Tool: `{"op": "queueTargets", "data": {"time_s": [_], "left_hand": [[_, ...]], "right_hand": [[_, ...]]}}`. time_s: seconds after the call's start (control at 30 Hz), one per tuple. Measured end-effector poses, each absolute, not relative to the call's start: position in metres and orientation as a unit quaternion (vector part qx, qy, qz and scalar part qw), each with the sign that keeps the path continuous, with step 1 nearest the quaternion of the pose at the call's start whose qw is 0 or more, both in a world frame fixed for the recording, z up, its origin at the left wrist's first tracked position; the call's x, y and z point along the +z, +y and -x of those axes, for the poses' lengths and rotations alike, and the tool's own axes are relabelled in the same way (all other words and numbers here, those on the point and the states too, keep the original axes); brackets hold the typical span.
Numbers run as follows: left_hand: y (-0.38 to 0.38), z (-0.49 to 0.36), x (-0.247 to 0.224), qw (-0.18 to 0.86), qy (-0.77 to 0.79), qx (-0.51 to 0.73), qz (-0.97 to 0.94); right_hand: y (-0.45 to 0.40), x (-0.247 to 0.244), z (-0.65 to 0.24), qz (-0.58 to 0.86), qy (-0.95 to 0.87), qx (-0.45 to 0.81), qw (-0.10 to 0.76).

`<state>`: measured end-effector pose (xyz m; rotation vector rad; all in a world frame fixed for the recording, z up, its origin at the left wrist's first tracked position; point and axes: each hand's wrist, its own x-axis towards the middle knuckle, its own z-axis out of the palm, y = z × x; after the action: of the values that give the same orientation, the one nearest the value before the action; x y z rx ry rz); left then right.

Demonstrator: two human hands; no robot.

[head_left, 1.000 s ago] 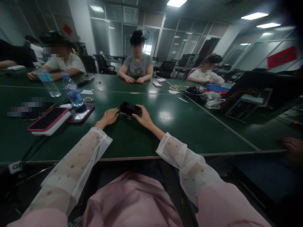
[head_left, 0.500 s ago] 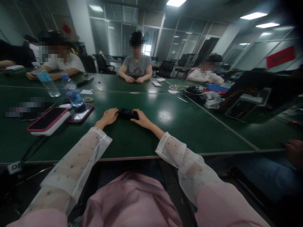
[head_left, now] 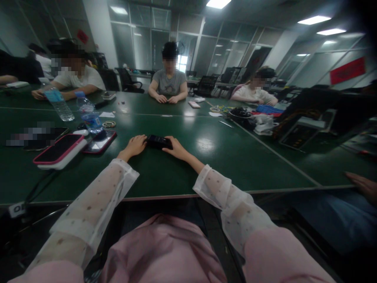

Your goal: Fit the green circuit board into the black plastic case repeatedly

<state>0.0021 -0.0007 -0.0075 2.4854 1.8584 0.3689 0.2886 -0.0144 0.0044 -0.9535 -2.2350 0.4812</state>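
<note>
A black phone [head_left: 158, 142] with faint light marks on its dark screen lies on the green table in front of me. My right hand [head_left: 176, 148] grips its right end, the thumb on the near side and the fingers along the far side. On the opposite end, my left hand [head_left: 136, 145] rests palm down on the table, fingers stretched out and their tips at the phone's left edge. Whether the left thumb presses on the phone is hidden. Sheer white dotted sleeves cover both my forearms.
Left of me lie a pink-rimmed phone on a white block [head_left: 60, 151], another pink-edged phone [head_left: 100, 142], a tape roll [head_left: 108, 124] and two water bottles [head_left: 92, 118]. Cables [head_left: 240, 114] and a pen [head_left: 226, 124] lie right. Several people sit around; another person's hand [head_left: 363, 184] is at right.
My hands and the black phone stay in place. At the right edge, the other person's hand has moved and now reaches flatter toward the table edge.
</note>
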Motion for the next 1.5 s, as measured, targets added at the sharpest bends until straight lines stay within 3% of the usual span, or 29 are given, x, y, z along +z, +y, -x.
{"op": "queueTargets", "data": {"time_s": [1.5], "left_hand": [[-0.0032, -0.0063, -0.0051, 0.023, 0.607, 0.132, -0.784]], "right_hand": [[-0.0063, -0.0009, -0.2912, 0.370, -0.851, 0.183, 0.325]]}}
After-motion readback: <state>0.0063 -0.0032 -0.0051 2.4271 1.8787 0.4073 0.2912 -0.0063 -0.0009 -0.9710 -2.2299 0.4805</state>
